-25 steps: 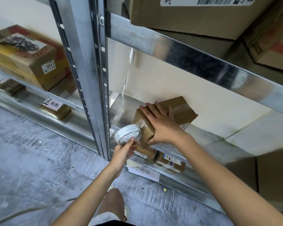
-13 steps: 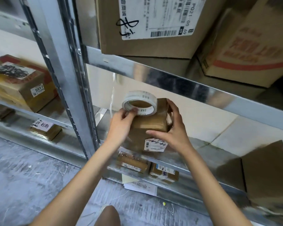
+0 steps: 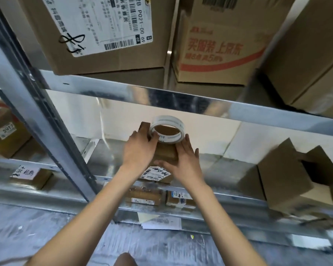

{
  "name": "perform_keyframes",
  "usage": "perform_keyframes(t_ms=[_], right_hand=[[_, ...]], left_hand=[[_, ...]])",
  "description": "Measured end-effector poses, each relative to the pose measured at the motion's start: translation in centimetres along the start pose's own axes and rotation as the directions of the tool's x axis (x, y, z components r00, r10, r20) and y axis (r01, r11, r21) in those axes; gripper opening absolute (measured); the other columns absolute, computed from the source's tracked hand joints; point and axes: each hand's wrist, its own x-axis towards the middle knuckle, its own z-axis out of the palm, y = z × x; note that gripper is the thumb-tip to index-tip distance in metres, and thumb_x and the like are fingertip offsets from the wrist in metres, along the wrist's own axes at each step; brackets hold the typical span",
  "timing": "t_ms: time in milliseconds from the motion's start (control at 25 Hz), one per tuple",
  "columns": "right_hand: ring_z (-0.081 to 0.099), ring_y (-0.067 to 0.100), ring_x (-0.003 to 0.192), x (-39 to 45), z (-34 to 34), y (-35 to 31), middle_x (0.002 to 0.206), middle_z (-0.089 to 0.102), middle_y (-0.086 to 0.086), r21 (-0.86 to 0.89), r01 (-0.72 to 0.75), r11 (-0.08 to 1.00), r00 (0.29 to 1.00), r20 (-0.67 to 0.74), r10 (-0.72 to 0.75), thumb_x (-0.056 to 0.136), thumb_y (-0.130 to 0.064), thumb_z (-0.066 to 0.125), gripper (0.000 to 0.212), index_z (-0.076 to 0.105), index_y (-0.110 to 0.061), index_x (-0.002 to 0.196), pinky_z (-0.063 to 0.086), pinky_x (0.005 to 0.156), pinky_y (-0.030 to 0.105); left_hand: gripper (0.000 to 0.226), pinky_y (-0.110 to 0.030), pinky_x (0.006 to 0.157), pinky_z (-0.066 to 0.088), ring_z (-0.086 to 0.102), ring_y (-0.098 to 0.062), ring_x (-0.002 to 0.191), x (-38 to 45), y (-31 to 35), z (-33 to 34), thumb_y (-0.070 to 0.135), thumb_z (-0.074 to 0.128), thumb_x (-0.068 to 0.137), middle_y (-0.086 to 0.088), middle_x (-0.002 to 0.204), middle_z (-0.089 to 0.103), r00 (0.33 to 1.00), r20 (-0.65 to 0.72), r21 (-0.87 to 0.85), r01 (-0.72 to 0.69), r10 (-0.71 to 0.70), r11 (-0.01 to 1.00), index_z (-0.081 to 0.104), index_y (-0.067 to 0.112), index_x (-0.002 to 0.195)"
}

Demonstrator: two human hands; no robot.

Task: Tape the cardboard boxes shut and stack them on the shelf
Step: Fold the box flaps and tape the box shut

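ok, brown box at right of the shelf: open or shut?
Open. The brown box lies tipped, flaps spread, with a dark hollow showing.

My left hand [image 3: 137,150] covers the left face of the small box [image 3: 166,153], and my right hand [image 3: 182,162] hides its right side. The tape roll [image 3: 167,129] screens the box's top edge. The shipping label [image 3: 155,173] is partly under my wrists, its print too small to read. The open box [image 3: 296,177] at right is motion-blurred, perhaps tilted. The large labelled carton [image 3: 96,33] above is cut off by the top edge.
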Motion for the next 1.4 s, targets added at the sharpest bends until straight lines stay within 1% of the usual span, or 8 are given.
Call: perform_keyframes(t_ms=[240, 400, 600, 760, 920, 1160, 1280, 1400], right_hand=[[-0.001, 0.014, 0.147, 0.7, -0.5, 0.1, 0.161, 0.004, -0.003, -0.193, -0.044, 0.980, 0.999, -0.001, 0.044, 0.083, -0.069, 0.047, 0.094, 0.009, -0.018, 0.152, 0.012, 0.116, 0.056], [-0.007, 0.012, 0.147, 0.5, -1.4, 0.3, 0.160, -0.007, -0.005, -0.257, -0.060, 0.965, 0.994, 0.075, 0.082, 0.084, -0.072, 0.039, 0.097, -0.003, -0.018, 0.153, 0.014, 0.114, 0.061], [-0.016, 0.022, 0.146, 1.7, -0.3, -3.4, 0.160, -0.006, 0.012, -0.445, -0.109, 0.889, 0.985, 0.074, 0.158, 0.074, -0.083, 0.037, 0.118, -0.004, -0.003, 0.150, -0.011, 0.106, 0.068], [-0.007, 0.028, 0.147, 1.8, 0.9, -4.5, 0.158, 0.003, 0.021, -0.422, -0.084, 0.903, 0.996, -0.004, 0.091, 0.068, -0.082, 0.038, 0.121, 0.005, 0.001, 0.150, -0.011, 0.112, 0.060], [0.002, 0.025, 0.148, 1.7, 0.9, -3.6, 0.158, 0.011, 0.017, -0.403, -0.067, 0.913, 0.997, -0.061, 0.046, 0.063, -0.089, 0.042, 0.127, 0.012, -0.001, 0.150, -0.006, 0.116, 0.053], [-0.004, 0.024, 0.148, 1.5, 1.3, -3.9, 0.160, 0.006, 0.007, -0.491, 0.032, 0.870, 0.999, 0.023, -0.024, 0.070, -0.089, 0.031, 0.113, 0.007, -0.014, 0.152, -0.009, 0.112, 0.061], [-0.004, 0.033, 0.147, 1.5, 0.8, -3.6, 0.160, 0.001, 0.008, -0.505, 0.038, 0.862, 0.997, 0.073, -0.001, 0.073, -0.088, 0.025, 0.101, 0.002, -0.030, 0.152, -0.005, 0.110, 0.067], [-0.007, 0.036, 0.146, 1.7, 0.5, -3.4, 0.160, -0.003, 0.009, -0.521, 0.070, 0.851, 0.993, 0.116, -0.011, 0.074, -0.088, 0.020, 0.093, -0.001, -0.039, 0.150, -0.004, 0.109, 0.069]], left_hand=[[0.029, -0.040, 0.073, 0.039, 0.057, -0.041, 0.095, 2.0, 0.0, 0.3, 0.034, 0.039, 0.098, -0.020, 0.100, 0.063, 0.999, 0.049, 0.135, -0.021, 0.014, 0.991, 0.046, 0.010, 0.112], [0.016, -0.041, 0.060, 0.035, 0.056, -0.043, 0.078, 2.7, -1.5, -2.2, 0.018, 0.039, 0.098, -0.018, 0.076, 0.053, 0.996, 0.013, 0.056, -0.084, 0.084, 0.995, 0.038, 0.006, 0.107], [0.016, -0.043, 0.059, 0.038, 0.055, -0.044, 0.074, 1.4, -1.4, -1.8, 0.024, 0.040, 0.099, -0.022, 0.075, 0.056, 0.995, -0.086, 0.015, -0.041, 0.042, 0.999, 0.037, 0.008, 0.099], [0.016, -0.039, 0.059, 0.034, 0.057, -0.043, 0.077, 0.7, -1.3, -1.0, 0.022, 0.046, 0.096, -0.023, 0.078, 0.059, 0.986, -0.106, 0.099, -0.121, 0.131, 0.988, 0.038, 0.010, 0.089], [0.008, -0.044, 0.055, 0.049, 0.062, -0.041, 0.063, 1.6, -2.6, -2.0, 0.020, 0.038, 0.097, -0.020, 0.075, 0.059, 0.995, -0.048, -0.030, -0.091, 0.089, 0.995, 0.031, 0.018, 0.093], [0.004, -0.045, 0.047, 0.055, 0.067, -0.023, 0.052, 0.1, -5.3, -4.6, 0.008, 0.034, 0.098, -0.014, 0.074, 0.059, 0.994, -0.097, -0.199, -0.066, 0.047, 0.978, 0.036, 0.010, 0.100], [0.007, -0.034, 0.049, 0.056, 0.068, -0.022, 0.057, -0.9, -6.8, -4.9, 0.003, 0.036, 0.096, -0.015, 0.077, 0.061, 0.993, -0.112, -0.178, -0.049, 0.029, 0.983, 0.039, 0.008, 0.099], [0.009, -0.009, 0.044, 0.045, 0.061, -0.012, 0.055, -2.1, -8.4, -4.6, -0.001, 0.038, 0.095, -0.012, 0.077, 0.057, 0.997, -0.063, -0.151, 0.044, -0.054, 0.988, 0.040, 0.008, 0.095]])
